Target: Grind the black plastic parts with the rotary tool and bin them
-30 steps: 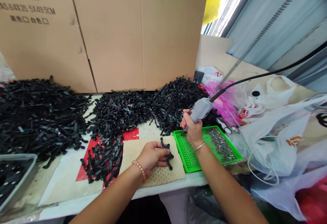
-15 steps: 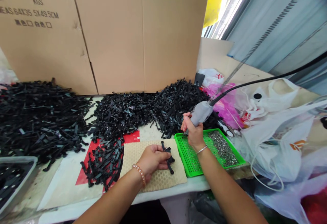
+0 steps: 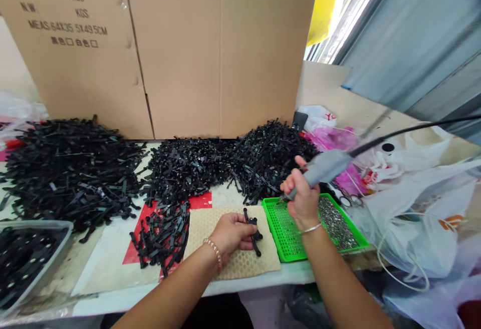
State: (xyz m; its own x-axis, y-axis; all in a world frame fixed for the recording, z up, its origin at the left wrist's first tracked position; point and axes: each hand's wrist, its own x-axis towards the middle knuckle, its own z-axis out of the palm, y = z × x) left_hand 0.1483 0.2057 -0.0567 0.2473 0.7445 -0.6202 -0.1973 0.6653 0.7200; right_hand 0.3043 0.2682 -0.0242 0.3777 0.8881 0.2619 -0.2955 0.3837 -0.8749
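Observation:
Over a beige honeycomb-patterned pad point(image 3: 263, 264), my left hand point(image 3: 235, 234) pinches a few slim black plastic parts point(image 3: 256, 239) between thumb and fingers. My right hand point(image 3: 303, 201) is wrapped round a grey powered screwdriver point(image 3: 326, 168), which tilts with its tip low over the left part of a green perforated tray point(image 3: 280, 234). The tool is slightly blurred, and its tip is too small to make out well. Small silvery metal pieces point(image 3: 338, 221) lie heaped in the tray's right part.
Heaps of black parts point(image 3: 75, 169) lie behind and left of the pad, some on a red sheet point(image 3: 131, 246). At the far left is a clear plastic bin point(image 3: 62, 249). A large cardboard box point(image 3: 225, 58) stands behind. Plastic bags point(image 3: 424, 209) crowd the right; a black cable point(image 3: 406, 131) runs to the tool.
The view has shifted a little to the left. My right hand and the grey screwdriver have moved right, with the tool tilted flatter. My left hand still pinches the black parts over the pad.

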